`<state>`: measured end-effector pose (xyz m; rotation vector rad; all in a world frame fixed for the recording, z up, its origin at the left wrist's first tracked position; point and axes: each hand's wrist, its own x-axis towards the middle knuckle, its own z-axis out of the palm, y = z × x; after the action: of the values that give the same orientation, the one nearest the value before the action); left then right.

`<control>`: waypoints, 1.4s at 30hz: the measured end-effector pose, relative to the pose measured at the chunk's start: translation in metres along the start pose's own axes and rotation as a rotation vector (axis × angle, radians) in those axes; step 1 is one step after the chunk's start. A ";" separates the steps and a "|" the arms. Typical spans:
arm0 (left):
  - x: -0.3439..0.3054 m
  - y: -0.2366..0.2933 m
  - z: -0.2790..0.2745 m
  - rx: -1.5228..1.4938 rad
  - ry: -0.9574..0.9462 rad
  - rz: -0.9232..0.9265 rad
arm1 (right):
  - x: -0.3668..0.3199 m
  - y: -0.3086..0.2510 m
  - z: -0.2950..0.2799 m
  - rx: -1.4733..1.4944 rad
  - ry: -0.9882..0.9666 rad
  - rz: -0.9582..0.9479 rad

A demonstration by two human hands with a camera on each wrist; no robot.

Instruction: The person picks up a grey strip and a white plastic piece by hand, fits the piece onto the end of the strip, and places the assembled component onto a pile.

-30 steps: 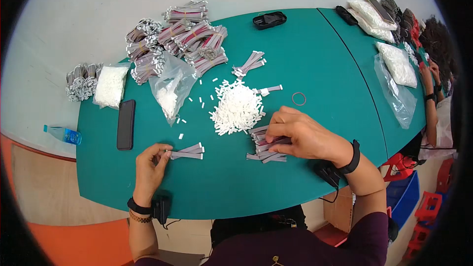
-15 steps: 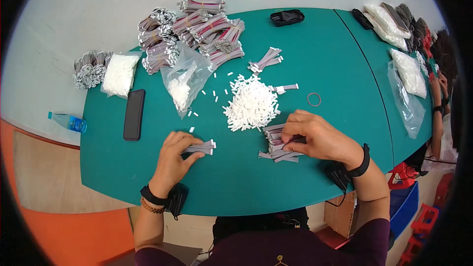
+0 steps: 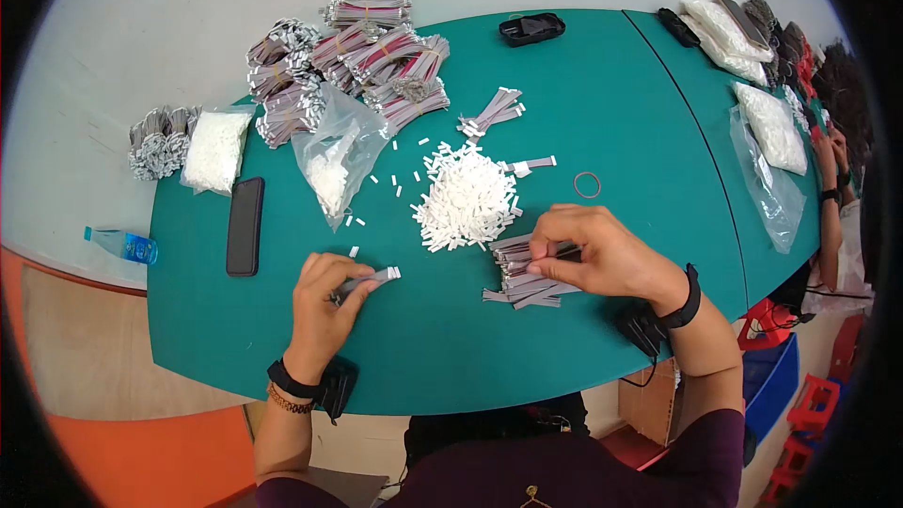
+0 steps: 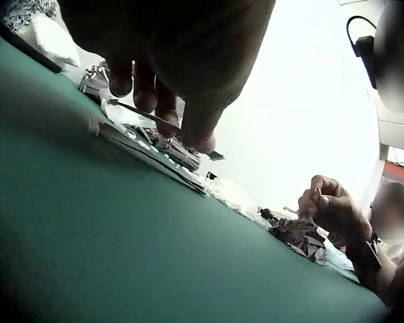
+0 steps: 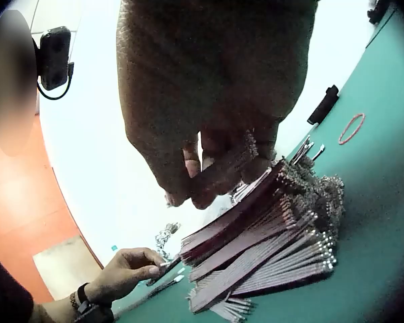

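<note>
My left hand (image 3: 324, 310) pinches a grey flat strip (image 3: 384, 276) with a white end between thumb and fingers. In the left wrist view this strip (image 4: 145, 114) is above other strips (image 4: 151, 158) on the table. Over a stack of grey and dark-red strips (image 3: 515, 275), my right hand (image 3: 607, 259) is bent with thumb and fingertips together. The right wrist view shows it pinching a strip (image 5: 222, 165) above the stack (image 5: 262, 249). Behind, between the hands, lies a heap of small white pieces (image 3: 466, 198).
Bundled strips (image 3: 376, 61) and an open clear bag (image 3: 329, 183) are at the back left, with a phone (image 3: 245, 226) in front. Loose strips (image 3: 491, 115), a red rubber band (image 3: 587, 185) and a black case (image 3: 531, 29) lie beyond the heap. Another person's arms (image 3: 828, 165) show at right.
My left hand has moved right over its small group of strips and now holds a strip raised. My right hand stays at the stack, its fingertips slightly higher. The head view has shifted.
</note>
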<state>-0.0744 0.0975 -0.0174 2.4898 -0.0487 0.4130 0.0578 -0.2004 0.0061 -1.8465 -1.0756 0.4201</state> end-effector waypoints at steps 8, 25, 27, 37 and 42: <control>0.002 0.006 0.003 0.062 -0.019 -0.091 | -0.001 0.001 -0.002 0.093 0.095 0.088; 0.009 0.029 -0.019 0.107 -0.099 -0.027 | -0.004 -0.009 0.022 0.905 0.084 0.347; 0.019 0.048 -0.014 -0.040 -0.115 -0.018 | -0.004 -0.011 0.025 0.899 0.089 0.346; 0.061 0.083 0.045 -0.970 -0.415 -0.251 | -0.010 -0.015 0.031 0.868 0.113 0.270; 0.065 0.073 0.053 -1.033 -0.410 -0.115 | -0.005 -0.014 0.022 0.970 0.004 0.333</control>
<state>-0.0067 0.0120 0.0032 1.4999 -0.2203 -0.1686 0.0335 -0.1904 0.0060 -1.1240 -0.4006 0.9360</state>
